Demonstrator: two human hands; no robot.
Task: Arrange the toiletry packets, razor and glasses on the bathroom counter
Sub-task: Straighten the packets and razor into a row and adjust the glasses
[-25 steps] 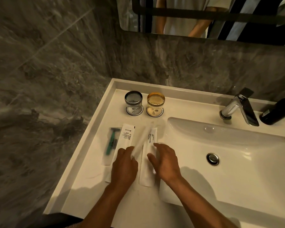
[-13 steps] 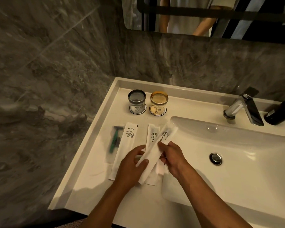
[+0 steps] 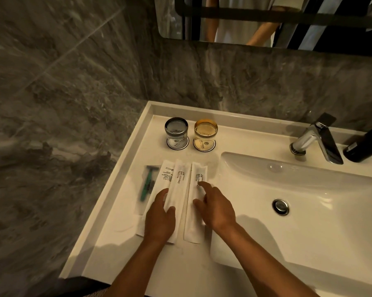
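Three long white toiletry packets lie side by side on the white counter (image 3: 116, 232): a left packet (image 3: 165, 174), a middle packet (image 3: 180, 179) and a right packet (image 3: 197, 224), the last two printed "BRUSHING TEETH". A green razor (image 3: 147, 185) in a clear sleeve lies left of them. My left hand (image 3: 159, 219) rests on the middle packet and pinches it between thumb and fingers. The spread fingers of my right hand (image 3: 215, 206) touch the right packet. A grey glass (image 3: 176, 130) and an amber glass (image 3: 205, 130) stand upright on round coasters behind the packets.
The sink basin (image 3: 309, 189) with its drain (image 3: 280, 206) lies right of the packets. A chrome faucet (image 3: 316, 140) and a dark bottle (image 3: 365, 144) stand at the back right. Grey marble walls close off the left and back, and a mirror (image 3: 266, 18) hangs above.
The packet held tilted between both hands now lies flat as the middle one in the row. My right hand has let go and moved onto the right packet.
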